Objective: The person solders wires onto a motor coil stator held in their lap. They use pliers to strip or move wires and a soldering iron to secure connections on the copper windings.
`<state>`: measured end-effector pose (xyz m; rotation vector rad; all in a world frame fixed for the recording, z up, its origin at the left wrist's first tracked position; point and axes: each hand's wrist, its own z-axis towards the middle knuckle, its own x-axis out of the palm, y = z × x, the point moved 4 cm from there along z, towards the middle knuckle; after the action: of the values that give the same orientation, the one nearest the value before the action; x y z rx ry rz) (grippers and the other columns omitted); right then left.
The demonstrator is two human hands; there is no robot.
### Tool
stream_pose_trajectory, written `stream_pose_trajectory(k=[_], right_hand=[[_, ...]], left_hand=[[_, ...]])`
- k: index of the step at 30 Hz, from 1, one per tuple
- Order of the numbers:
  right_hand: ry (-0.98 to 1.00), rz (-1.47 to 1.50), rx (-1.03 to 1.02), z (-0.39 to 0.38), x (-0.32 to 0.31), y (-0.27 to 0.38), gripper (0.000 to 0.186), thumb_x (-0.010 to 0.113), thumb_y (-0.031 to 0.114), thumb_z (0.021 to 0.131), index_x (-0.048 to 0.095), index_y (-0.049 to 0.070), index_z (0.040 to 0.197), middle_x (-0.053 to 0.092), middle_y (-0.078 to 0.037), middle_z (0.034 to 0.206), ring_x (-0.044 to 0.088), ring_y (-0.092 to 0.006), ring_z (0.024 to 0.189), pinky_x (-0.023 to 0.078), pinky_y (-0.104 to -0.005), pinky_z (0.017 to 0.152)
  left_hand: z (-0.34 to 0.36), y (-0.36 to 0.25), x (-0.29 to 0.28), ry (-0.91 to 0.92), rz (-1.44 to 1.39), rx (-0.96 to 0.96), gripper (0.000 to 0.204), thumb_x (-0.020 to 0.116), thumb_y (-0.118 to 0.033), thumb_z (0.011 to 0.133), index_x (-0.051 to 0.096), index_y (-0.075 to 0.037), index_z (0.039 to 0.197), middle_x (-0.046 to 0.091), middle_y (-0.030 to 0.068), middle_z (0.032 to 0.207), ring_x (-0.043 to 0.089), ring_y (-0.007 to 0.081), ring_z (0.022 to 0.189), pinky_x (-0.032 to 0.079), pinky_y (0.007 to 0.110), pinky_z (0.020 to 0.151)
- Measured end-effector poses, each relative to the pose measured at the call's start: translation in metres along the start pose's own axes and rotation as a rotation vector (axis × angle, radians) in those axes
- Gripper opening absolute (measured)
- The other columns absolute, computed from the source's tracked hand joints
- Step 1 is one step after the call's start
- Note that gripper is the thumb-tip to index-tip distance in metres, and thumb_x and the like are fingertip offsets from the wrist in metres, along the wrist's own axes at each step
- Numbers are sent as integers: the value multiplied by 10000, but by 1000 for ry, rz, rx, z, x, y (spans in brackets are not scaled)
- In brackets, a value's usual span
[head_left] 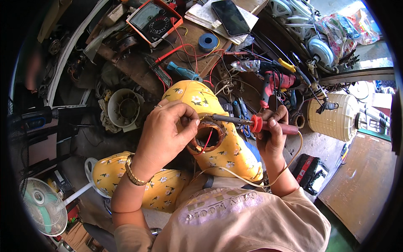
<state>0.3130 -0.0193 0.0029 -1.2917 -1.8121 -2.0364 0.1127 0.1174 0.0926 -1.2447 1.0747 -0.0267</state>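
A ring-shaped motor stator point(197, 143) with copper windings and a red wire rests on my yellow floral-clad thigh point(226, 157). At its top, my left hand point(174, 128) pinches what looks like a thin wire, the fingertips close to the iron's tip. My right hand point(273, 130) grips a soldering iron point(287, 128) by its red handle; its metal shaft points left across the stator, and a pale cord hangs from the handle. Whether the tip touches the wire I cannot tell.
A cluttered bench point(117, 59) holds a multimeter point(153, 25), phone point(231, 17) and blue tape roll point(208, 41). A red drill point(277, 82) and cream ribbed drum point(329, 116) sit right. A white bucket point(113, 107) and fan point(44, 201) stand left, a wooden board point(361, 180) lies right.
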Motion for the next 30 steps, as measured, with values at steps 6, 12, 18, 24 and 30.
stream_pose_trajectory(k=[6,12,18,24,30], right_hand=[[-14,20,3,0,-1,-2,311,723,193,842,426,123,904,545,-78,754,518,-129,613,396,-220,468],[-55,-24,-44,2,-7,11,337,726,207,842,401,127,875,565,-75,767,548,-133,598,392,-211,436],[-99,-179,-192,-4,-12,28,348,736,222,837,412,111,895,549,-77,742,471,-95,551,381,-193,463],[-98,-492,-495,-8,-6,45,301,696,219,877,420,107,920,513,-76,822,458,-116,599,387,-205,517],[-165,-377,-449,-3,-15,51,302,687,187,886,399,99,912,553,-79,831,485,-106,622,376,-191,513]], left_hand=[[0,-1,1,-23,28,16,86,692,-84,780,632,-28,754,650,94,763,594,307,777,454,398,769],[-13,-3,-23,-284,-187,153,172,712,12,773,554,-56,783,581,42,759,509,150,668,400,262,626],[-24,-15,-75,-726,-293,454,171,653,33,852,522,-27,943,596,151,1066,555,91,794,413,172,559],[-14,38,-59,-434,23,198,101,729,-21,794,659,-54,859,680,57,992,633,120,816,457,223,559],[6,45,-32,-208,-95,291,172,708,-16,785,681,-57,950,621,61,1229,611,176,993,513,266,714]])
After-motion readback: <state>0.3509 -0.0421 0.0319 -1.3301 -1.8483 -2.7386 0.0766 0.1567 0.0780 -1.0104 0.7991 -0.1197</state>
